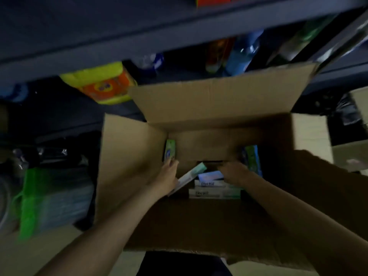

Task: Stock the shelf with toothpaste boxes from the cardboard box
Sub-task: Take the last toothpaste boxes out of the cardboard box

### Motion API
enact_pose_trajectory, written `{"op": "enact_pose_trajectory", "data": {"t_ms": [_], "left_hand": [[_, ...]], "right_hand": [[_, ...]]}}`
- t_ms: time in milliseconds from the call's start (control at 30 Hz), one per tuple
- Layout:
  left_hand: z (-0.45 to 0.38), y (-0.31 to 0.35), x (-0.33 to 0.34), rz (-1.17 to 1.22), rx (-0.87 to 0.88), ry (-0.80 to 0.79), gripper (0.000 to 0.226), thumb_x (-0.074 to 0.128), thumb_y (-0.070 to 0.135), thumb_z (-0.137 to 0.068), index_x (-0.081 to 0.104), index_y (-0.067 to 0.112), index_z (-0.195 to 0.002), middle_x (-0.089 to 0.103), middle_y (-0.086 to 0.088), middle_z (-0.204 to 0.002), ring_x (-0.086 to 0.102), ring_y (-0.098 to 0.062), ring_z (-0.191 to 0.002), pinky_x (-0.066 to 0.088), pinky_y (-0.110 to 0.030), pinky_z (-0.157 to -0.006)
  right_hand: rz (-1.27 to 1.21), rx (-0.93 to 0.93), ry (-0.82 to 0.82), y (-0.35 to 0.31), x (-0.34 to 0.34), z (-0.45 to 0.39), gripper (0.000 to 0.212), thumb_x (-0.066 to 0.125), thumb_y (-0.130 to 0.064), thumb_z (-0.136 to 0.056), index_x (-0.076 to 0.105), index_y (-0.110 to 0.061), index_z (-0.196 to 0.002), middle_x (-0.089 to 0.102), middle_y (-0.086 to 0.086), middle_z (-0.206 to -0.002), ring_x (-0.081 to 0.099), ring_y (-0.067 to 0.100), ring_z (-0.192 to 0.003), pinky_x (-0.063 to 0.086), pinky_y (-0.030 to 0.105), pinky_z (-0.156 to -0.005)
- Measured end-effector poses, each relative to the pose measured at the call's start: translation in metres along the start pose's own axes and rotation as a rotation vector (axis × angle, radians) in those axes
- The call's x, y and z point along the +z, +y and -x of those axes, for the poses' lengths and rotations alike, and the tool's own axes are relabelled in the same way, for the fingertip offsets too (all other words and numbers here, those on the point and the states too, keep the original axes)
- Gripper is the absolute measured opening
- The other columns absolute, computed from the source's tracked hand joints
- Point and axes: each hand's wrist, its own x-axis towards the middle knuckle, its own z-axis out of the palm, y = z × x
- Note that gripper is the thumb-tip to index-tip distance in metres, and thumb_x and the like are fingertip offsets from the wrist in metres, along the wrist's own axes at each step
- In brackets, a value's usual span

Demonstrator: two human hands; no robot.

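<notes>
Head view: both hands reach down into the open cardboard box, its flaps folded out so the inside is free.
Left hand: at 9 o'clock inside, its grip closed around a tilted toothpaste box, probably lifting it out.
Right hand: at 3 o'clock, over the flat toothpaste boxes; fingers are hidden, so I cannot tell its grip.
Shelf: at 12 o'clock, just behind the box, near for stocking.
Blur: strong everywhere.
</notes>
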Motion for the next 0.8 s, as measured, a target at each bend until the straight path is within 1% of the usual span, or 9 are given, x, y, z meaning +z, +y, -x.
{"op": "enact_pose_trajectory", "data": {"t_ms": [133,233,300,367,467,500,533,667,800], "left_hand": [[-0.040,-0.020,0.028,-0.057,0.040,0.009,0.048,0.047,0.014,-0.093,0.030,0.012,-0.138,0.031,-0.008,-0.142,0.050,-0.027,-0.113,0.047,-0.038,-0.090],[-0.055,-0.028,0.040,-0.026,0.049,0.008,0.046,0.048,0.014,-0.093,0.032,0.011,-0.136,0.031,-0.008,-0.143,0.048,-0.028,-0.117,0.046,-0.041,-0.093],[-0.054,-0.028,0.043,0.011,0.050,-0.002,0.048,0.048,0.013,-0.092,0.032,0.012,-0.138,0.030,-0.009,-0.145,0.045,-0.029,-0.122,0.044,-0.039,-0.095],[-0.047,-0.027,0.036,0.091,0.053,-0.002,0.052,0.051,0.013,-0.091,0.031,0.014,-0.139,0.032,-0.009,-0.144,0.045,-0.027,-0.124,0.042,-0.037,-0.096],[-0.024,-0.017,0.001,0.538,0.069,-0.030,0.056,0.062,0.013,-0.086,0.036,0.014,-0.136,0.046,-0.008,-0.133,0.049,-0.022,-0.118,0.046,-0.030,-0.094],[-0.013,-0.013,-0.017,0.712,0.073,-0.047,0.052,0.064,0.011,-0.085,0.040,0.014,-0.131,0.052,-0.004,-0.124,0.052,-0.019,-0.111,0.048,-0.023,-0.085],[0.002,-0.008,-0.036,0.850,0.084,-0.061,0.044,0.065,0.008,-0.084,0.045,0.016,-0.122,0.056,-0.001,-0.112,0.055,-0.015,-0.101,0.049,-0.017,-0.074],[0.076,0.002,-0.117,1.123,0.234,-0.071,0.024,0.058,-0.004,-0.085,0.055,0.014,-0.100,0.066,0.002,-0.084,0.063,-0.003,-0.071,0.049,-0.015,-0.065],[0.161,0.005,-0.193,1.259,0.382,-0.051,0.014,0.059,0.004,-0.086,0.059,0.016,-0.093,0.073,-0.001,-0.078,0.069,-0.011,-0.072,0.055,-0.025,-0.078]], "right_hand": [[0.220,0.010,0.002,-0.003,0.035,-0.050,0.036,0.045,-0.019,-0.097,0.045,-0.010,-0.132,0.041,0.009,-0.142,0.030,0.030,-0.135,0.022,0.042,-0.111],[0.223,0.013,0.051,-0.005,0.040,-0.063,0.036,0.046,-0.022,-0.096,0.047,-0.009,-0.129,0.045,0.011,-0.140,0.030,0.028,-0.134,0.022,0.038,-0.111],[0.054,0.034,0.082,-0.008,0.028,-0.054,0.044,0.053,-0.031,-0.091,0.046,-0.012,-0.130,0.047,0.011,-0.136,0.036,0.029,-0.130,0.028,0.037,-0.107],[-0.308,0.024,0.128,-0.007,0.002,-0.037,0.053,0.061,-0.033,-0.086,0.046,-0.012,-0.133,0.049,0.013,-0.134,0.045,0.028,-0.124,0.038,0.033,-0.098],[-0.775,-0.041,0.041,-0.011,-0.062,0.004,0.022,0.062,-0.017,-0.087,0.062,-0.009,-0.108,0.065,0.013,-0.105,0.062,0.018,-0.090,0.040,0.019,-0.066],[-0.894,-0.076,-0.012,-0.015,-0.086,0.023,0.008,0.060,-0.013,-0.089,0.064,-0.014,-0.095,0.065,0.008,-0.092,0.061,0.010,-0.076,0.040,0.018,-0.062],[-0.987,-0.112,-0.044,-0.020,-0.109,0.044,0.010,0.057,-0.010,-0.090,0.063,-0.018,-0.087,0.063,0.001,-0.084,0.057,0.003,-0.070,0.042,0.017,-0.063],[-1.122,-0.198,-0.009,-0.042,-0.184,0.128,0.007,0.059,-0.017,-0.087,0.059,-0.021,-0.082,0.054,-0.002,-0.081,0.050,0.003,-0.071,0.041,0.018,-0.062],[-1.133,-0.207,0.057,-0.070,-0.256,0.214,0.010,0.063,-0.022,-0.072,0.058,-0.018,-0.079,0.052,-0.003,-0.074,0.048,0.002,-0.065,0.039,0.012,-0.056]]}}
